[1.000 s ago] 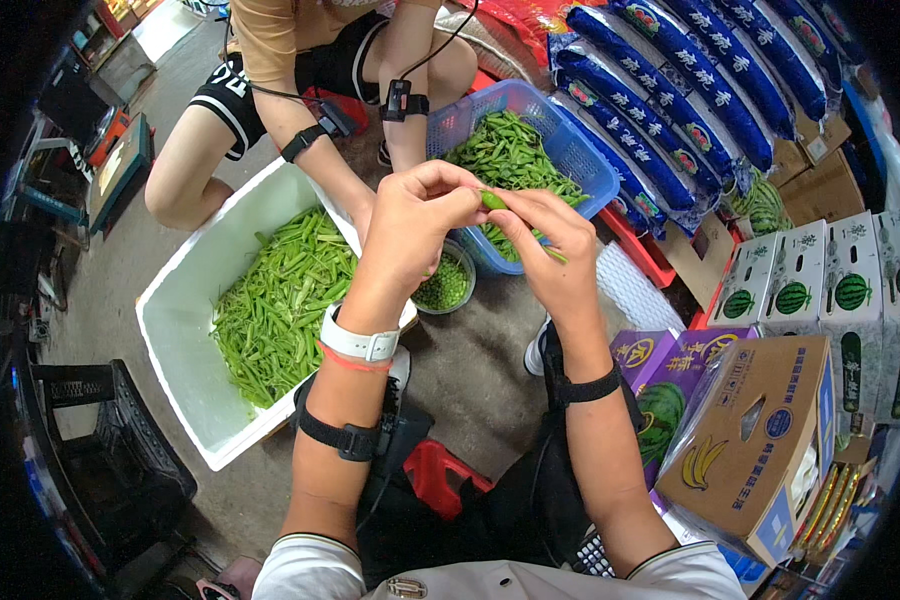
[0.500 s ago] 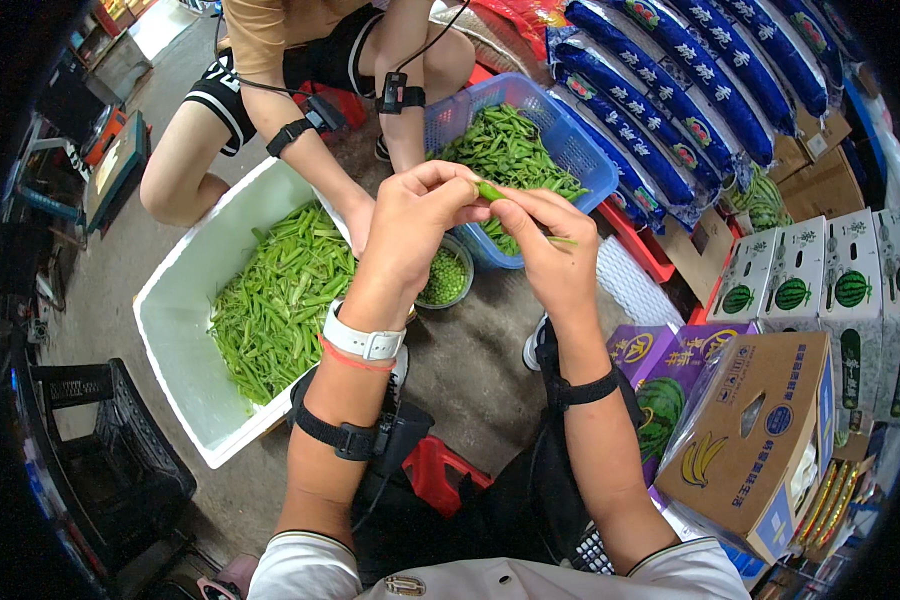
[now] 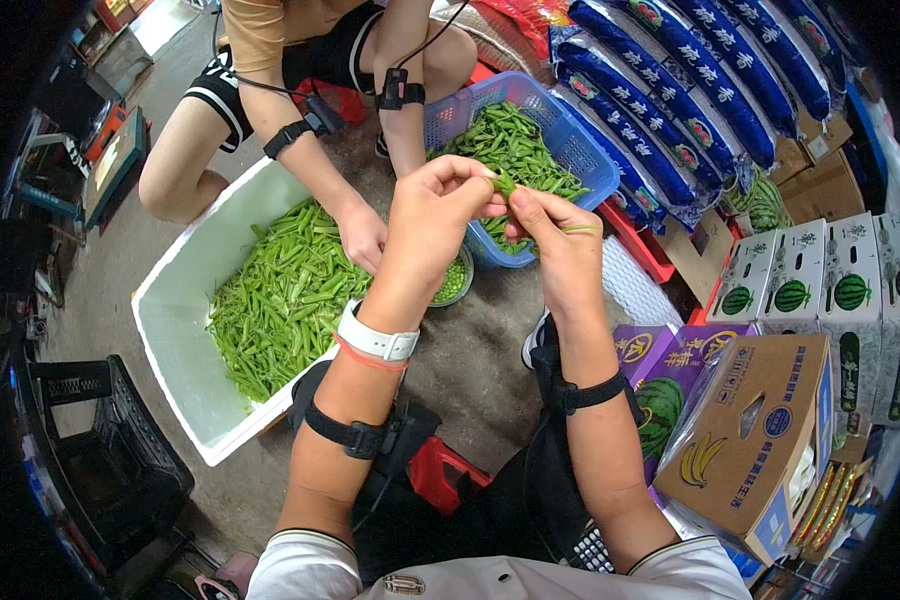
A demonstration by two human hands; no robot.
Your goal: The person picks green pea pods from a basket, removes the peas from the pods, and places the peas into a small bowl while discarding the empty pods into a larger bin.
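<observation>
A green pea pod [image 3: 505,184] is pinched between my left hand [image 3: 444,200] and my right hand [image 3: 555,228], over the near edge of the blue basket. Both hands have their fingers closed on it, and a thin green strand [image 3: 582,228] sticks out by my right fingers. The blue plastic basket [image 3: 588,160] holds a heap of whole pea pods [image 3: 515,140]. Below my left hand is a bowl of shelled green peas [image 3: 452,280], partly hidden by my wrist. To the left, a white foam box [image 3: 175,300] contains many pods and shells [image 3: 280,300].
Across from me a person sits, one hand [image 3: 363,238] at the foam box's edge. Blue packaged sacks [image 3: 670,110], watermelon cartons [image 3: 790,275] and a brown banana carton [image 3: 745,430] stand on the right. A black plastic chair [image 3: 100,440] is at the left, and a red stool [image 3: 440,470] shows below me.
The pea pod has turned and looks more bent or opened between my fingers. The other person's hand has moved down over the foam box's edge, more into view.
</observation>
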